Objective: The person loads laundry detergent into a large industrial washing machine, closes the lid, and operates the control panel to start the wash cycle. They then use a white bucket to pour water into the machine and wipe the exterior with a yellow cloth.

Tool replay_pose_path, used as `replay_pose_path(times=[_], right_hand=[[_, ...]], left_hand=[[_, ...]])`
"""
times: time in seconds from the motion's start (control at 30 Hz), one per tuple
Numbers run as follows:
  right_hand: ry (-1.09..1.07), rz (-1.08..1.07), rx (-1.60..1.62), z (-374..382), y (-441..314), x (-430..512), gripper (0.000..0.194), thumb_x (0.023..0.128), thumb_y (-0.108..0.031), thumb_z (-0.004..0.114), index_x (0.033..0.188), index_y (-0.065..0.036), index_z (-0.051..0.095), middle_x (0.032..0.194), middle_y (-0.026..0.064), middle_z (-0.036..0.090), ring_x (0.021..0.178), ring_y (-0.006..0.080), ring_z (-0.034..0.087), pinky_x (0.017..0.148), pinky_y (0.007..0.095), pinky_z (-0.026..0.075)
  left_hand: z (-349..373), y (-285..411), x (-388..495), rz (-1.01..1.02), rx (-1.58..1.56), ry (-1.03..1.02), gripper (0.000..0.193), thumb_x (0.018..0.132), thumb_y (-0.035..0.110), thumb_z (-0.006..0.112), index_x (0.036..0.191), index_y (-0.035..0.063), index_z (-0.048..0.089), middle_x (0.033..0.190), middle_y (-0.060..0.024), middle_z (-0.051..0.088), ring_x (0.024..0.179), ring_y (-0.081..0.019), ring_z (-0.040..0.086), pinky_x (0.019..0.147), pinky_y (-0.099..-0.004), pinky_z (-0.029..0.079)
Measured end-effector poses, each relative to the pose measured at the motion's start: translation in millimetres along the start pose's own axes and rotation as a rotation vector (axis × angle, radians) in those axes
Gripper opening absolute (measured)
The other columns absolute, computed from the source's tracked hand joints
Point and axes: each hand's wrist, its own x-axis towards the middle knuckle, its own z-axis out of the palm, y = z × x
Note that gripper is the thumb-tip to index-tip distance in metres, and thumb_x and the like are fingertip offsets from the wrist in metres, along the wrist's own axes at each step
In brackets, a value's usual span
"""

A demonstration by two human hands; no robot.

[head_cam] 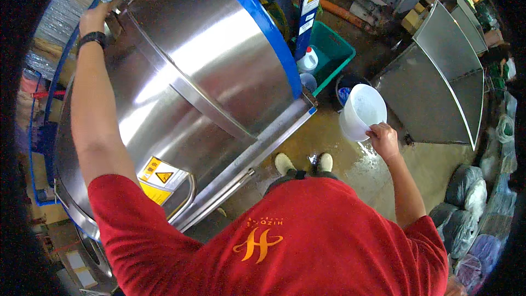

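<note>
My right hand (384, 139) grips the rim of a white plastic bucket (356, 121), which tilts over the wet floor. Only a little of the bucket's inside can be seen, and it looks whitish. Far to the left, my left hand (94, 19) reaches to the upper far edge of a large stainless-steel drum machine (263, 61). Its fingers are at a small metal fitting (117, 10) there; how they close on it is hidden. The drum's curved casing bears a warning label (162, 174) and a bent metal handle (191, 191).
A green plastic bin (335, 57) holds a white jug with a red cap (308, 61). Next to it is a dark bucket (343, 86). A large metal-framed panel (431, 98) stands at right, above several wrapped bundles (464, 197). The concrete floor (308, 131) is wet.
</note>
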Motion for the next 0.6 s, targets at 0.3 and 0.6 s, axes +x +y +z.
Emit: replay_pose_path(times=[0.3, 0.6], right_hand=[[-0.054, -0.080, -0.018, -34.0, -26.6, 4.4, 0.013, 0.079, -0.013, 0.081, 0.084, -0.004, 0.074, 0.079, 0.0125, 0.069, 0.077, 0.0343, 0.066, 0.070, 0.0459, 0.054], [-0.152, -0.416, 0.007, -72.2, -53.9, 43.5, 0.009, 0.075, -0.007, 0.077, 0.083, -0.008, 0.071, 0.077, 0.0088, 0.069, 0.079, 0.0300, 0.067, 0.077, 0.0432, 0.054]], left_hand=[[22.5, 12.1, 1.7, 0.208, -0.036, 0.027, 0.047, 0.087, 0.049, 0.062, 0.106, 0.0082, 0.075, 0.108, -0.0263, 0.072, 0.105, -0.0415, 0.067, 0.088, -0.0488, 0.049], [24.7, 9.1, 14.8, 0.023, 0.057, 0.010, 0.066, 0.080, 0.058, 0.063, 0.120, 0.0064, 0.074, 0.121, -0.0283, 0.070, 0.113, -0.0427, 0.067, 0.096, -0.0480, 0.051]])
